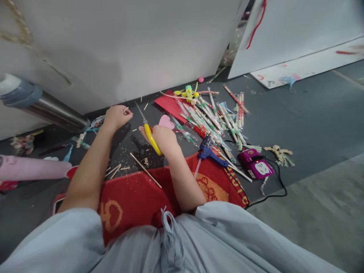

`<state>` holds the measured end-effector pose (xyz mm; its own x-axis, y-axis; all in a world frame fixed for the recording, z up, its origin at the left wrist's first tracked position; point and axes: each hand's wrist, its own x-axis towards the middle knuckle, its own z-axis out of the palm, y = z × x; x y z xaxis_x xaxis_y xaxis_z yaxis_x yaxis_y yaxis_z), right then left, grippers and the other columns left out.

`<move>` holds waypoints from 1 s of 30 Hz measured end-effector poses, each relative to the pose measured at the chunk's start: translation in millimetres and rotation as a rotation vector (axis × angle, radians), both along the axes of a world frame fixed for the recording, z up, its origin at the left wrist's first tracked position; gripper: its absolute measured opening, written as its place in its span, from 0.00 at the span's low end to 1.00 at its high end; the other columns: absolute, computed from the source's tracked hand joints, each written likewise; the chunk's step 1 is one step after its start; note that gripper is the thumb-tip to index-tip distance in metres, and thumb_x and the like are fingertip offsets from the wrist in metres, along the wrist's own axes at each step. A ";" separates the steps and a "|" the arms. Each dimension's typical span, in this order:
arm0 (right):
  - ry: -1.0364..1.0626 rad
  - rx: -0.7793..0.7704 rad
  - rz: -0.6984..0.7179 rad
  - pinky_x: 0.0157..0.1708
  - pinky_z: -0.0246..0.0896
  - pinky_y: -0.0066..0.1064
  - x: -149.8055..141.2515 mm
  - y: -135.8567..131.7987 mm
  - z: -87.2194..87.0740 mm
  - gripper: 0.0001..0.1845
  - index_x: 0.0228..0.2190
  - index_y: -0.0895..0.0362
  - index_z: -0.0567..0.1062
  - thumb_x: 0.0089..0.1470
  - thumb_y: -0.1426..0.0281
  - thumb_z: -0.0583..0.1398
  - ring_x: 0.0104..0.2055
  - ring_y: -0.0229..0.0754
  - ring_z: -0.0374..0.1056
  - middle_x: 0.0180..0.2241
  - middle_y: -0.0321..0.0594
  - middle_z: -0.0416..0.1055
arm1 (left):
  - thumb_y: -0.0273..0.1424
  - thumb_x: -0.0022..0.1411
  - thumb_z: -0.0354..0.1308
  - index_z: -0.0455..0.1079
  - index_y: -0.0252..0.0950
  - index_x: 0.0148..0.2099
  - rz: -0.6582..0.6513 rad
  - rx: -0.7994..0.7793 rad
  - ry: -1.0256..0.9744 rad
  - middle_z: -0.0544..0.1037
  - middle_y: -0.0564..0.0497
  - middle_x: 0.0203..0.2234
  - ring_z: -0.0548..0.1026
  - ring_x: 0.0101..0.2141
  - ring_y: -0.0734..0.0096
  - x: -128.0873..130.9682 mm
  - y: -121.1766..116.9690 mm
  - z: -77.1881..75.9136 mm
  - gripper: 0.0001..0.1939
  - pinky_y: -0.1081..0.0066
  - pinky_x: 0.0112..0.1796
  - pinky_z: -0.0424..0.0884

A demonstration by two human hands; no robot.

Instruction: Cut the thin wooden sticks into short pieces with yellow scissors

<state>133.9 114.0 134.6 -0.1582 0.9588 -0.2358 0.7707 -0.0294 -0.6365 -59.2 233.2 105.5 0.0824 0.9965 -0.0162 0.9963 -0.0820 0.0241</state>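
Observation:
My left hand (116,116) is closed in a pinch on a short piece of thin wooden stick (126,110) near the white wall. My right hand (162,139) grips yellow-handled scissors (149,134), whose blades point away toward the wall. A pink foam heart (166,121) lies just beyond the right hand. Both forearms reach out over a red mat (136,201) with orange patterns. Stick offcuts and wood crumbs are scattered on the dark floor (307,125) between the hands.
A pile of wrapped sticks and tassels (212,117) lies to the right on red paper (170,104). A blue glue gun (209,151) and a purple device (256,163) with a black cable sit nearby. A metal pipe (48,108) lies left. A long stick (145,170) rests on the mat's edge.

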 end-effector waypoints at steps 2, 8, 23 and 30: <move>-0.006 0.054 -0.037 0.44 0.67 0.40 -0.4 1.5 -5.6 0.39 0.39 0.65 0.79 0.61 0.45 0.45 0.45 0.57 0.75 0.37 0.59 0.77 | 0.37 0.57 0.55 0.76 0.36 0.39 0.006 -0.062 -0.042 0.79 0.48 0.31 0.75 0.33 0.62 -3.3 -36.0 7.4 0.13 0.69 0.34 0.64; -0.039 0.081 -0.003 0.44 0.67 0.39 -3.3 2.5 -12.2 0.39 0.36 0.64 0.79 0.60 0.44 0.44 0.44 0.56 0.75 0.35 0.57 0.77 | 0.35 0.55 0.56 0.77 0.40 0.36 -0.068 -0.318 -0.203 0.77 0.53 0.26 0.73 0.28 0.69 6.0 -127.0 2.9 0.10 0.72 0.29 0.59; -0.084 0.110 -0.015 0.45 0.65 0.36 -7.6 6.9 -22.7 0.36 0.31 0.64 0.77 0.60 0.46 0.47 0.42 0.51 0.74 0.32 0.58 0.76 | 0.44 0.58 0.57 0.74 0.39 0.34 -0.052 -0.372 -0.209 0.78 0.51 0.28 0.72 0.28 0.68 11.1 -149.5 -27.8 0.13 0.71 0.27 0.56; -0.091 0.089 -0.028 0.42 0.67 0.37 -6.4 10.8 -31.3 0.36 0.33 0.63 0.76 0.61 0.46 0.44 0.36 0.48 0.74 0.30 0.54 0.77 | 0.37 0.60 0.54 0.76 0.40 0.39 -0.057 -0.302 -0.351 0.79 0.52 0.30 0.73 0.30 0.70 -4.0 -148.6 -32.2 0.11 0.72 0.30 0.59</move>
